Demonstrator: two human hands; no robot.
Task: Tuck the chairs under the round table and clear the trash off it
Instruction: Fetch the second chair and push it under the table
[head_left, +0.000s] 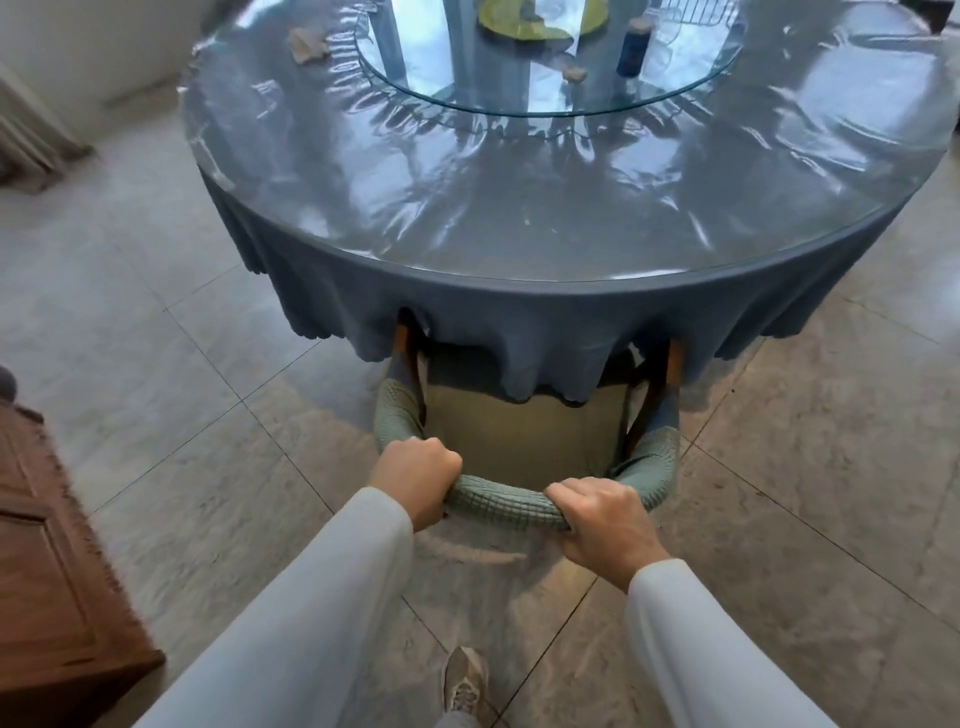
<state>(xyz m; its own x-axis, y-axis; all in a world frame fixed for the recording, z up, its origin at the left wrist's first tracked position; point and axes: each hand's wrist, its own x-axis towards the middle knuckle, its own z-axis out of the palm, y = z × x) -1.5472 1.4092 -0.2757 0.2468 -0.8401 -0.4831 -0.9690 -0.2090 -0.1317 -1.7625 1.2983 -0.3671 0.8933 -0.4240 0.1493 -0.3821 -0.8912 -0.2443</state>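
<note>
Round surface (519, 223), draped in a blue-grey cloth (519, 322) that hangs in folds below the rim; clear, wrinkled plastic film (727, 171) over the top; round glass turntable (467, 98) resting at the centre. On the film, far left: one crumpled paper scrap (309, 45). On the glass: a smaller scrap (574, 74); a dark blue bottle (632, 48), upright, near it to the right; a yellow-green dish (540, 23), contents unclear; a wire rack (696, 13), cut off by the frame. Pale tiled floor (208, 364); a chair (519, 436) stands on it, seat partly under the cloth; a wooden cabinet (52, 545) at left.
</note>
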